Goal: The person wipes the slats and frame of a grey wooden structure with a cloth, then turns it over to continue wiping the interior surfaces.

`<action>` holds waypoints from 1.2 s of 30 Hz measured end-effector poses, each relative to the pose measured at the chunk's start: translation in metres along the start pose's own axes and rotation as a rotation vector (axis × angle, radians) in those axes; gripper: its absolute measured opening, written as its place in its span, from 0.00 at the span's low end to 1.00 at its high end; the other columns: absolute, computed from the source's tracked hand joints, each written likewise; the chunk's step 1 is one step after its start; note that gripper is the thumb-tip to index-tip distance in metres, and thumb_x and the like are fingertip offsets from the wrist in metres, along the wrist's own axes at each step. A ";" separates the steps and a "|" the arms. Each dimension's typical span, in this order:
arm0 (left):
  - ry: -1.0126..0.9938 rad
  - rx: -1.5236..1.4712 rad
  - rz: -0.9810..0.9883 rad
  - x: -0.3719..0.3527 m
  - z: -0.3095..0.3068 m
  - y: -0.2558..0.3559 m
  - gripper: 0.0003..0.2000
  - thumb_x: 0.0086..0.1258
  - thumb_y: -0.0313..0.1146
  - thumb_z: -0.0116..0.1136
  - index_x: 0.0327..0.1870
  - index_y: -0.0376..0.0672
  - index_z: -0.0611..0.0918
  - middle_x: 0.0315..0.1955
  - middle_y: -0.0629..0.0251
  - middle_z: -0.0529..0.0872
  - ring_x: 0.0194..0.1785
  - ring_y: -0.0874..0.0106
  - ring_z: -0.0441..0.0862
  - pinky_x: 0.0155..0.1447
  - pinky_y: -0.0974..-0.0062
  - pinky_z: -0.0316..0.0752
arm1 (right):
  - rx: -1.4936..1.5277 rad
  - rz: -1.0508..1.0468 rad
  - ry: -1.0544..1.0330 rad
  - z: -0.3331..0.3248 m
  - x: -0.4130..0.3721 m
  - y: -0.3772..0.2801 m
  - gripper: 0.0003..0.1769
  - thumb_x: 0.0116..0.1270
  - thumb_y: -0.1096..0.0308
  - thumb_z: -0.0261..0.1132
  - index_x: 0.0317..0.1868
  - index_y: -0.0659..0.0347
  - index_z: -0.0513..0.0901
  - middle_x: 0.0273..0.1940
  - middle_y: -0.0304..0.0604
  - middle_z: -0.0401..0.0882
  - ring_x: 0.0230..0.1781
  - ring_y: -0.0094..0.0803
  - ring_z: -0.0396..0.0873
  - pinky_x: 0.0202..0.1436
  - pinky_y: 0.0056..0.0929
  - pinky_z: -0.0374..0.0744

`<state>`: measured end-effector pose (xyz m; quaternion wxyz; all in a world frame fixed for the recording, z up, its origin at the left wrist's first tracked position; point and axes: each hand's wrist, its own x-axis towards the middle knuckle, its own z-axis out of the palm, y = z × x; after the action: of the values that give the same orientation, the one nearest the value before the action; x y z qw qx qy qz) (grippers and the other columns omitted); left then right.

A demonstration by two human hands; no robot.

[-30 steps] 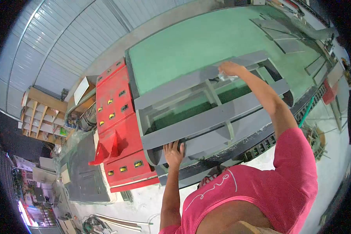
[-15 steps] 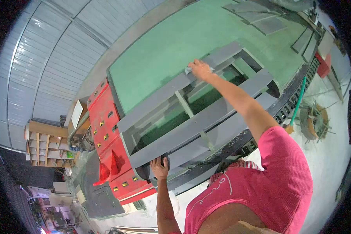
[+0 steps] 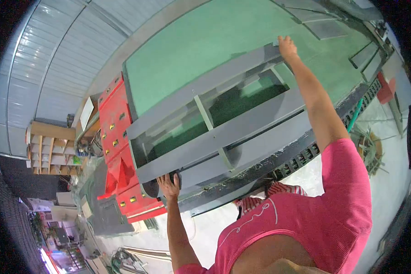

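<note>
A long grey frame (image 3: 242, 123) with openings and crosspieces lies on a green-topped table (image 3: 187, 55). At the frame's far right corner is my right hand (image 3: 287, 47), fingers bent over something small and pale, mostly hidden beneath them. My left hand (image 3: 170, 186) rests against the frame's near left edge, fingers spread. Beside its thumb is a dark rounded shape that I cannot make out.
Left of the frame stands a red panel (image 3: 114, 118) with yellow-marked slots. Grey flat pieces (image 3: 326, 29) lie at the table's far right. A green hose (image 3: 355, 116) hangs by the slotted black table edge. Wooden shelving (image 3: 55, 150) stands at the far left.
My right hand has moved right along the frame's far rail to its corner. The view has shifted, and my left hand still rests at the near left edge.
</note>
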<state>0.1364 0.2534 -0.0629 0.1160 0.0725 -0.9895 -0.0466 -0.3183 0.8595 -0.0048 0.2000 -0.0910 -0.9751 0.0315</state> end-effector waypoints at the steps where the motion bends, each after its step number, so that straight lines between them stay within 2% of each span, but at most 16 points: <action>1: -0.004 -0.007 0.001 0.000 0.000 0.000 0.23 0.65 0.45 0.53 0.55 0.36 0.75 0.58 0.45 0.70 0.63 0.41 0.61 0.68 0.48 0.54 | 0.001 -0.009 -0.004 0.004 0.007 0.010 0.18 0.65 0.69 0.52 0.57 0.50 0.69 0.48 0.52 0.72 0.46 0.51 0.77 0.44 0.44 0.80; 3: -0.014 -0.015 -0.008 0.000 -0.001 0.004 0.24 0.65 0.45 0.53 0.55 0.36 0.74 0.58 0.45 0.70 0.63 0.41 0.61 0.68 0.48 0.54 | -0.016 0.055 -0.153 0.008 0.016 0.031 0.20 0.67 0.69 0.50 0.59 0.51 0.67 0.51 0.55 0.71 0.48 0.52 0.77 0.46 0.46 0.79; 5: -0.007 -0.023 -0.011 0.001 -0.004 0.007 0.24 0.66 0.45 0.52 0.57 0.37 0.74 0.58 0.46 0.70 0.64 0.43 0.61 0.68 0.50 0.54 | -0.040 0.043 -0.148 -0.007 0.003 0.054 0.20 0.67 0.70 0.50 0.60 0.52 0.66 0.51 0.58 0.71 0.46 0.56 0.77 0.48 0.48 0.78; 8: 0.042 -0.024 0.022 0.004 -0.005 0.007 0.22 0.66 0.44 0.52 0.56 0.38 0.75 0.57 0.48 0.72 0.63 0.47 0.64 0.67 0.52 0.56 | 0.151 0.107 -0.053 -0.021 -0.013 0.088 0.17 0.67 0.68 0.52 0.57 0.56 0.70 0.51 0.59 0.72 0.50 0.54 0.75 0.48 0.46 0.77; 10: 0.058 -0.069 0.069 0.004 -0.009 0.009 0.20 0.66 0.42 0.53 0.52 0.37 0.77 0.53 0.48 0.76 0.59 0.48 0.68 0.65 0.53 0.58 | 0.485 0.165 -0.049 -0.045 -0.037 0.104 0.17 0.68 0.64 0.54 0.55 0.58 0.72 0.49 0.59 0.76 0.50 0.51 0.76 0.47 0.43 0.76; 11: 0.125 -0.026 0.107 0.003 -0.004 0.006 0.18 0.66 0.41 0.53 0.49 0.36 0.79 0.48 0.50 0.78 0.55 0.49 0.71 0.62 0.54 0.61 | 0.478 0.166 -0.063 -0.063 -0.055 0.108 0.17 0.68 0.64 0.54 0.55 0.58 0.72 0.49 0.59 0.76 0.50 0.51 0.76 0.47 0.43 0.76; 14: -0.004 -0.026 0.034 0.002 -0.007 0.005 0.17 0.66 0.40 0.53 0.48 0.37 0.79 0.48 0.50 0.79 0.54 0.50 0.72 0.62 0.54 0.62 | 0.668 0.103 0.048 -0.110 -0.140 0.104 0.19 0.67 0.59 0.57 0.53 0.62 0.74 0.43 0.57 0.78 0.47 0.44 0.78 0.46 0.38 0.75; 16: 0.090 -0.035 0.122 0.002 -0.007 0.009 0.16 0.66 0.40 0.53 0.48 0.37 0.80 0.48 0.51 0.79 0.55 0.50 0.73 0.62 0.55 0.63 | 0.689 0.050 0.112 -0.131 -0.194 0.099 0.20 0.67 0.60 0.58 0.53 0.64 0.73 0.42 0.54 0.78 0.45 0.39 0.78 0.47 0.34 0.74; 18: 0.110 -0.038 0.164 0.002 0.000 0.003 0.17 0.66 0.41 0.53 0.47 0.37 0.80 0.49 0.51 0.79 0.56 0.50 0.72 0.62 0.54 0.63 | 0.784 0.276 -0.262 -0.176 -0.258 0.064 0.20 0.66 0.61 0.59 0.53 0.65 0.73 0.45 0.54 0.78 0.46 0.39 0.77 0.50 0.34 0.73; 20: 0.166 -0.052 0.162 0.002 0.000 0.004 0.18 0.65 0.41 0.54 0.48 0.37 0.80 0.50 0.52 0.79 0.57 0.51 0.72 0.63 0.54 0.62 | 0.710 -0.021 -0.077 -0.123 -0.312 0.072 0.19 0.65 0.64 0.60 0.53 0.63 0.74 0.50 0.55 0.75 0.49 0.45 0.76 0.50 0.36 0.73; 22: 0.168 -0.061 0.155 0.003 -0.002 0.008 0.18 0.66 0.41 0.54 0.49 0.38 0.79 0.50 0.53 0.79 0.57 0.51 0.72 0.63 0.55 0.62 | 0.737 -0.040 -0.089 -0.118 -0.342 0.054 0.15 0.63 0.68 0.61 0.50 0.61 0.76 0.46 0.55 0.74 0.48 0.52 0.74 0.53 0.41 0.72; 24: 0.161 -0.079 0.123 0.000 -0.006 0.013 0.18 0.66 0.42 0.54 0.50 0.40 0.79 0.51 0.54 0.79 0.57 0.52 0.72 0.64 0.55 0.62 | 0.758 0.142 -0.075 -0.124 -0.349 0.036 0.15 0.61 0.71 0.61 0.49 0.60 0.76 0.46 0.53 0.74 0.48 0.52 0.73 0.53 0.41 0.71; 27: 0.160 -0.074 0.109 -0.002 -0.006 0.013 0.18 0.67 0.42 0.53 0.50 0.41 0.79 0.51 0.55 0.79 0.57 0.53 0.72 0.63 0.56 0.62 | 0.487 -0.105 0.164 -0.097 -0.356 0.023 0.16 0.54 0.74 0.61 0.46 0.57 0.77 0.49 0.51 0.73 0.49 0.49 0.72 0.54 0.43 0.70; 30: 0.157 -0.071 0.115 -0.001 -0.005 0.012 0.17 0.67 0.43 0.52 0.50 0.41 0.79 0.51 0.56 0.79 0.57 0.54 0.72 0.63 0.57 0.62 | 0.425 -0.227 0.118 -0.094 -0.368 -0.020 0.15 0.55 0.70 0.60 0.45 0.51 0.78 0.43 0.44 0.74 0.44 0.43 0.72 0.46 0.44 0.70; 34: 0.144 -0.058 0.095 -0.003 -0.008 0.016 0.18 0.68 0.43 0.51 0.51 0.41 0.79 0.52 0.57 0.79 0.58 0.55 0.72 0.64 0.58 0.62 | 0.635 -0.551 0.126 -0.104 -0.396 -0.082 0.14 0.54 0.70 0.59 0.43 0.53 0.78 0.43 0.45 0.73 0.43 0.44 0.73 0.46 0.42 0.72; 36: 0.144 -0.059 0.087 -0.002 -0.009 0.017 0.18 0.68 0.43 0.50 0.52 0.41 0.79 0.52 0.57 0.79 0.58 0.55 0.72 0.64 0.58 0.61 | 0.715 -0.664 0.021 -0.105 -0.412 -0.102 0.12 0.55 0.74 0.56 0.40 0.54 0.78 0.41 0.45 0.72 0.43 0.45 0.73 0.47 0.41 0.73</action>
<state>0.1387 0.2700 -0.0528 0.1911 0.0290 -0.9790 -0.0653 0.0791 0.6837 -0.0567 0.2280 0.2991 -0.8773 0.2980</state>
